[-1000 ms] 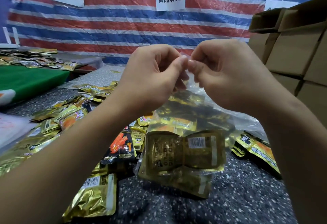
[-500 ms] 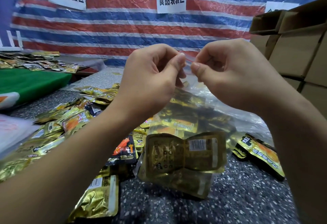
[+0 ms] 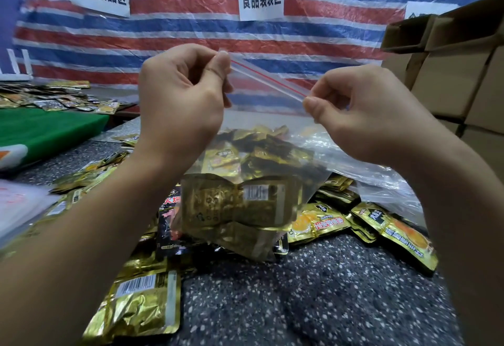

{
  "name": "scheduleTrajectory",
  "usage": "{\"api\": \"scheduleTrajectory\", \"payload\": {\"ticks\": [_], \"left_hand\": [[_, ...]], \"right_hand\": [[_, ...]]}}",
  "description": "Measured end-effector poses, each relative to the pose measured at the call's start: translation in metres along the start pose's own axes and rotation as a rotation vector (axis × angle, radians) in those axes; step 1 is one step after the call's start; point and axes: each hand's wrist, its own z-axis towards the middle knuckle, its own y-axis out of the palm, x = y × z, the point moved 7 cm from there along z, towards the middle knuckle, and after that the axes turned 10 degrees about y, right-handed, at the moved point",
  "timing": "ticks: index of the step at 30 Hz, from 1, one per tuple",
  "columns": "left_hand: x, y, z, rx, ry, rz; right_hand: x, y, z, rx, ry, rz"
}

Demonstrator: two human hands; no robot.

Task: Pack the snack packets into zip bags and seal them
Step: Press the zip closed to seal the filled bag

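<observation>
A clear zip bag (image 3: 261, 127) with a red zip line hangs in the air in front of me, holding gold snack packets (image 3: 240, 203) at its bottom. My left hand (image 3: 182, 100) pinches the top strip at its left end. My right hand (image 3: 362, 111) pinches the same strip at its right end. The strip stretches taut between the two hands, slanting down to the right. Loose gold and black snack packets (image 3: 327, 220) lie spread on the speckled grey table (image 3: 313, 291) below the bag.
Stacked cardboard boxes (image 3: 458, 72) stand at the right. A green-topped table (image 3: 46, 130) with more packets is at the left. A striped tarp (image 3: 191, 31) with paper signs hangs behind. A heap of clear plastic bags (image 3: 368, 171) lies at the right behind the packets.
My hands were together at the middle of the bag's top. They have slid apart along the zip strip, left hand to the left, right hand to the right and lower.
</observation>
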Motion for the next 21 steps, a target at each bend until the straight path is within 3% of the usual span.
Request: {"api": "scheduleTrajectory", "payload": {"ticks": [21], "left_hand": [[-0.02, -0.011, 0.006, 0.047, -0.062, -0.007]], "right_hand": [[0.015, 0.001, 0.0, -0.122, -0.059, -0.017]]}}
